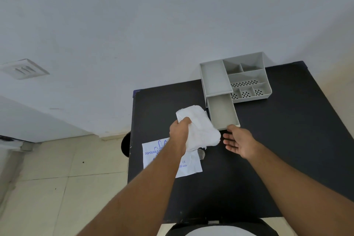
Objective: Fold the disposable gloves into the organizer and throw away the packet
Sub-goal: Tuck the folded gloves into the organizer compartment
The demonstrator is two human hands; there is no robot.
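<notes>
Two hands — left hand (pixel 179 130) grips gloves (pixel 199 128); right hand (pixel 237 142) spread, empty.

Counter (pixel 287 140): matte black. Organizer (pixel 247 74): pale grey all over; its front compartments have floors dotted with dark perforations in rows and small clusters. Pulled-out drawer (pixel 222 113): same pale grey. Gloves (pixel 203 130): translucent white, crinkled. Packet (pixel 183 168): white with blue lettering and blue hand outlines. Wall (pixel 153 15): off-white. Floor (pixel 57 178): cream tiles, dark grout lines.
</notes>
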